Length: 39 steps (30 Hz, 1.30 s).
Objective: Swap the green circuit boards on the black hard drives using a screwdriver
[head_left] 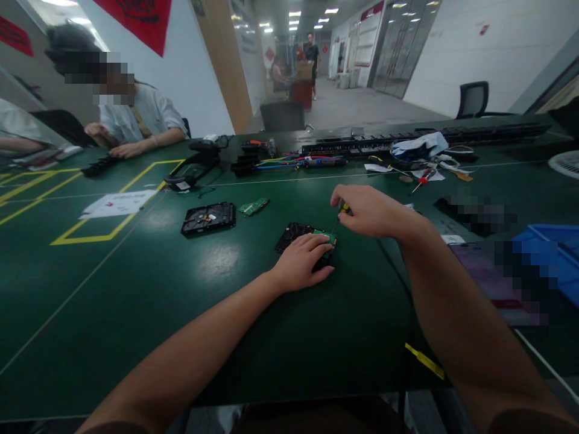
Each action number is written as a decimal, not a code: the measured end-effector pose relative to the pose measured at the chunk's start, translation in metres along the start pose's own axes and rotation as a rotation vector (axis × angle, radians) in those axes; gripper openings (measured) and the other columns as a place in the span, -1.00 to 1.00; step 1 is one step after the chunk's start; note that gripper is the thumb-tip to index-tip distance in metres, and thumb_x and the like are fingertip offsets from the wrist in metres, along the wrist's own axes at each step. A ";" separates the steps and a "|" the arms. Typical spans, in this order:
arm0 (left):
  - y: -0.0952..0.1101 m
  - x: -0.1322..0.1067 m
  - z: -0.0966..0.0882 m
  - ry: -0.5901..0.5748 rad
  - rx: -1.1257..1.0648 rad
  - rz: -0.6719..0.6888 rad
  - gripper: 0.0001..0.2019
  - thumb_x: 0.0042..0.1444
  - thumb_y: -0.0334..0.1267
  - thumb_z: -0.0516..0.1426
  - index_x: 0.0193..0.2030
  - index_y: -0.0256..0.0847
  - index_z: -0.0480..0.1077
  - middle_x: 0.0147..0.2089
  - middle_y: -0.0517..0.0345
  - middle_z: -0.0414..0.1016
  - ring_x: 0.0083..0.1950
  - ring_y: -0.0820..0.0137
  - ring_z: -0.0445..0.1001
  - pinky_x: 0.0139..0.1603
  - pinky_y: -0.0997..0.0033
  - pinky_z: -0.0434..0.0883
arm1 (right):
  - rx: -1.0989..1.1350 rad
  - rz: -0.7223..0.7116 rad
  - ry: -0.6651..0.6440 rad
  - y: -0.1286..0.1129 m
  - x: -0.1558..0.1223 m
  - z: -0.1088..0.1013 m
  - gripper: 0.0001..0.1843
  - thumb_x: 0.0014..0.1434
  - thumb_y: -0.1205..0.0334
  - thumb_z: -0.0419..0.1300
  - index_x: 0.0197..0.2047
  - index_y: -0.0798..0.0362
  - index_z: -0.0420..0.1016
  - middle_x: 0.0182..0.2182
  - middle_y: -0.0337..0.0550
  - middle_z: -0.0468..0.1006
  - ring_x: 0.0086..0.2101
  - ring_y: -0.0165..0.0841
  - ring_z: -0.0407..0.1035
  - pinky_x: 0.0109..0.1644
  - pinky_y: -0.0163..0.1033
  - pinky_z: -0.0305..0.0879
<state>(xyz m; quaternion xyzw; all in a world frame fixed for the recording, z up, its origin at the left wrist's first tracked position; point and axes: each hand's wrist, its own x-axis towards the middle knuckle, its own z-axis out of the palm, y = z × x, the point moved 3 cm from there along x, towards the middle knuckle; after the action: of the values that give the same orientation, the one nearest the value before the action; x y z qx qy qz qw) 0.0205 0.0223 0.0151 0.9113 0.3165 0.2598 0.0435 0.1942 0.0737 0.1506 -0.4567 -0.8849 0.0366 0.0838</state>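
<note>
A black hard drive point(293, 232) with a green circuit board point(332, 236) on it lies on the table in front of me. My left hand point(304, 259) rests across it, fingers stretched out over the board and thumb apart at the near side. Above the drive's right end, my right hand point(367, 211) is closed around a screwdriver point(344, 208) with a yellow and black handle. Its thin shaft points down at the board; the tip's exact contact is hard to see. Another hard drive point(208, 218) and a loose green circuit board point(254, 207) lie to the left.
Cables and tools, including a red-handled screwdriver point(424, 177), lie along the far side of the green table point(217, 337). A blue bin point(549, 241) is at the right. A paper sheet point(118, 204) lies left, near a co-worker's hands point(131, 149). A yellow strip point(425, 361) is near the front edge.
</note>
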 end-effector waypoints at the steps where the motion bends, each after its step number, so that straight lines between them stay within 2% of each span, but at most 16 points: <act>1: 0.000 0.000 0.000 0.000 -0.001 0.000 -0.52 0.29 -0.02 0.18 0.27 -0.18 0.35 0.33 -0.09 0.41 0.35 0.08 0.38 0.41 -0.06 0.32 | -0.008 0.018 -0.004 -0.001 -0.001 -0.001 -0.69 0.19 0.31 0.16 0.02 0.08 0.49 -0.06 0.07 0.63 -0.08 -0.08 0.50 -0.02 -0.08 0.33; 8: 0.000 0.001 0.000 0.001 -0.003 0.003 -0.52 0.28 -0.03 0.20 0.26 -0.18 0.36 0.33 -0.09 0.41 0.35 0.07 0.39 0.40 -0.06 0.33 | -0.146 0.197 -0.002 0.003 -0.001 -0.001 -0.65 0.29 0.07 0.20 0.06 0.07 0.46 -0.18 0.09 0.65 -0.18 -0.02 0.53 -0.16 -0.06 0.32; 12: 0.000 0.001 0.000 -0.002 -0.002 -0.001 -0.52 0.27 -0.02 0.20 0.25 -0.16 0.36 0.32 -0.09 0.42 0.35 0.06 0.39 0.40 -0.08 0.33 | -0.133 0.207 0.004 0.006 -0.001 0.001 -0.59 0.37 -0.07 0.09 0.06 0.07 0.46 -0.22 0.10 0.65 -0.21 -0.01 0.53 -0.21 -0.07 0.30; 14: 0.000 0.000 0.000 0.001 -0.003 -0.001 -0.52 0.27 -0.03 0.20 0.26 -0.16 0.36 0.32 -0.09 0.42 0.35 0.05 0.38 0.40 -0.09 0.33 | -0.110 0.199 0.005 0.007 0.000 0.002 -0.62 0.40 -0.03 0.05 0.04 0.06 0.47 -0.23 0.08 0.65 -0.23 -0.03 0.53 -0.21 -0.07 0.29; 19: 0.000 0.001 0.000 0.002 0.003 0.000 -0.51 0.27 -0.03 0.20 0.26 -0.19 0.36 0.33 -0.10 0.41 0.35 0.07 0.39 0.41 -0.06 0.32 | -0.061 0.062 0.006 0.005 0.002 0.002 -0.75 0.32 0.17 0.14 0.00 0.07 0.47 -0.17 0.04 0.65 -0.16 -0.08 0.52 -0.12 -0.09 0.30; 27: 0.000 0.000 0.000 -0.003 -0.003 0.004 -0.51 0.28 -0.02 0.19 0.28 -0.18 0.34 0.34 -0.10 0.40 0.36 0.07 0.37 0.41 -0.07 0.32 | 0.074 -0.099 -0.036 0.001 0.000 0.003 -0.69 0.21 0.34 0.14 0.03 0.08 0.45 -0.10 0.01 0.64 -0.13 -0.16 0.51 -0.06 -0.17 0.31; 34: -0.001 0.000 0.000 -0.001 -0.001 0.004 -0.52 0.28 -0.02 0.20 0.26 -0.17 0.36 0.33 -0.10 0.41 0.35 0.07 0.38 0.40 -0.08 0.33 | -0.033 0.077 -0.010 0.002 0.000 0.001 -0.71 0.27 0.20 0.14 0.03 0.08 0.43 -0.15 0.05 0.64 -0.17 -0.11 0.51 -0.15 -0.13 0.29; 39: -0.002 0.000 0.002 -0.002 -0.005 0.003 -0.51 0.29 -0.01 0.18 0.27 -0.18 0.35 0.33 -0.10 0.41 0.35 0.08 0.38 0.40 -0.06 0.33 | -0.154 0.197 -0.006 0.007 0.001 0.001 -0.69 0.31 0.01 0.16 -0.03 0.04 0.49 -0.22 0.06 0.65 -0.21 -0.05 0.52 -0.21 -0.10 0.27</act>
<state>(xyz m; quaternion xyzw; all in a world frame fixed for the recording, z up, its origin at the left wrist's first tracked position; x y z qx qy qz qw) 0.0199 0.0241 0.0129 0.9119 0.3144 0.2598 0.0454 0.1989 0.0786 0.1491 -0.5462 -0.8363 -0.0220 0.0419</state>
